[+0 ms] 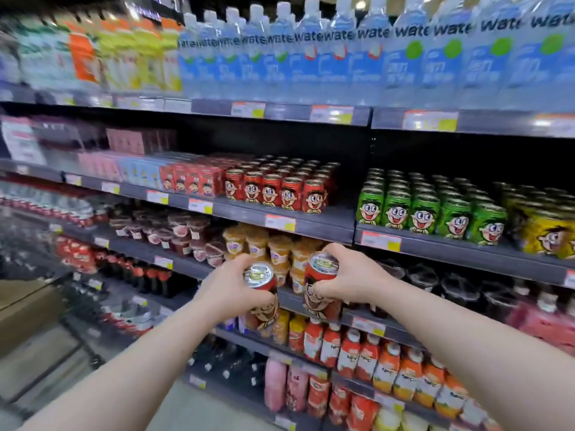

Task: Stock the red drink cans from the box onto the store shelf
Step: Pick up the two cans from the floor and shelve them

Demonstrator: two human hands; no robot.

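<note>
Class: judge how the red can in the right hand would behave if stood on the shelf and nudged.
The red can looks like rigid metal, so the right hand probably won't dent it. Upright, it likely stands steadily, like the shelved red cans. Tipped over, its round body may roll.

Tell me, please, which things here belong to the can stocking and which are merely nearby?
Belong: left hand, gripping one red can; right hand, gripping another red can; shelved red cans; their shelf.
Nearby: green cans; yellow cans; water bottles; orange juice bottles.
</note>
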